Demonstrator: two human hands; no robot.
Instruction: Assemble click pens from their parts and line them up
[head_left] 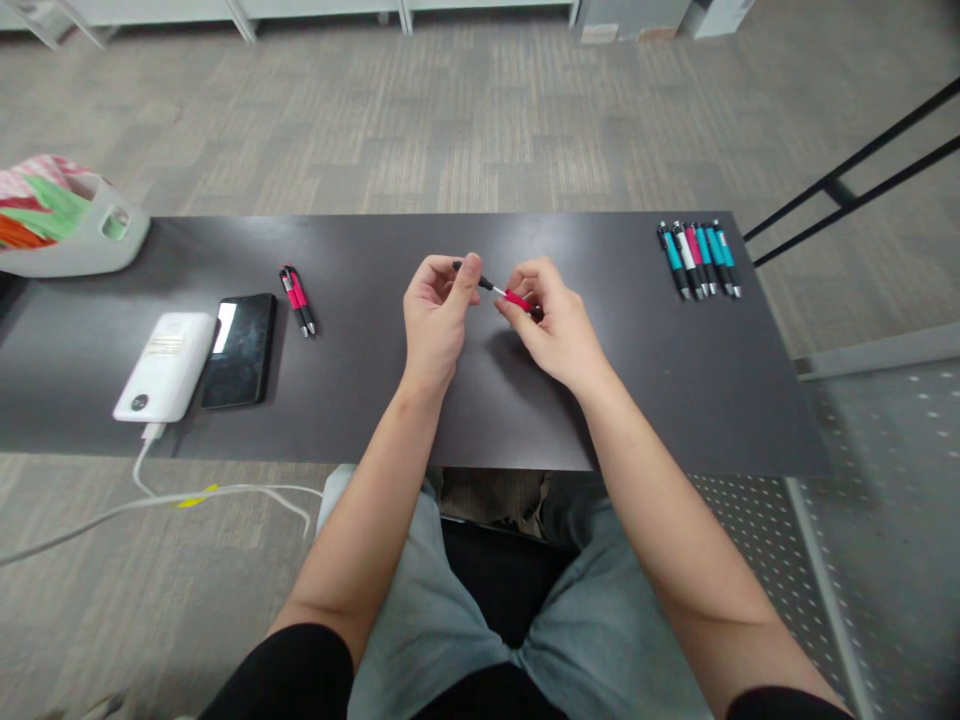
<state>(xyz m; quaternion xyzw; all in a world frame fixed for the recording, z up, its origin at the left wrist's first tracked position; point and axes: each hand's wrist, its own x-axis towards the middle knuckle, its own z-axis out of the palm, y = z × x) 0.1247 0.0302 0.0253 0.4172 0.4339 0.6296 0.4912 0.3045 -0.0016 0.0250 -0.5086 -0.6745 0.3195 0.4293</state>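
Over the middle of the desk, a red and black pen [516, 299] is held between my two hands. My left hand [441, 318] pinches its black section between thumb and fingers. The fingers of my right hand [553, 322] close round the red barrel. A thin pale length shows between the black and red sections; I cannot tell whether they are still joined. To the left, two red and black pens [298, 300] lie side by side. Toward the right end, several pens [699, 260] with teal, white and red barrels lie in a row.
The dark desk [375, 400] also bears a black phone [241, 355] and a white power bank [166, 368] with a white cable [142, 465] hanging over the front edge. At the far left stands a white basket [97, 235] of coloured cloth-like items. A black metal frame [840, 190] is on the right.
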